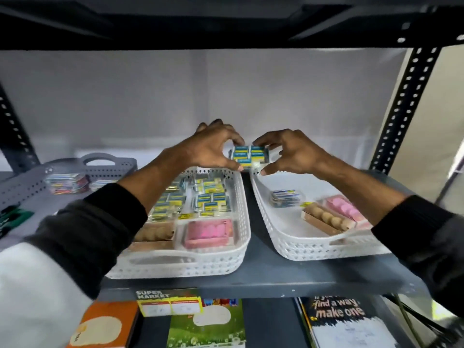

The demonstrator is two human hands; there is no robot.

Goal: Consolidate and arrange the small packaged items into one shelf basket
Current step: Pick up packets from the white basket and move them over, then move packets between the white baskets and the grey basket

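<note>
I see a clear pack of small blue and yellow boxes (249, 155) pinched between both hands, my left hand (215, 144) and right hand (291, 153) each closed on one side. It hangs above the gap between two white baskets: the left basket (241, 237) nearly full (more such packs, pink and tan ones), the right basket (276, 237) holding few, both on a grey shelf (261, 275).

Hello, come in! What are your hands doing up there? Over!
Both hands, left and right, grip one pack. Held between the two white baskets, left fuller, right. Nothing blocking.
</note>
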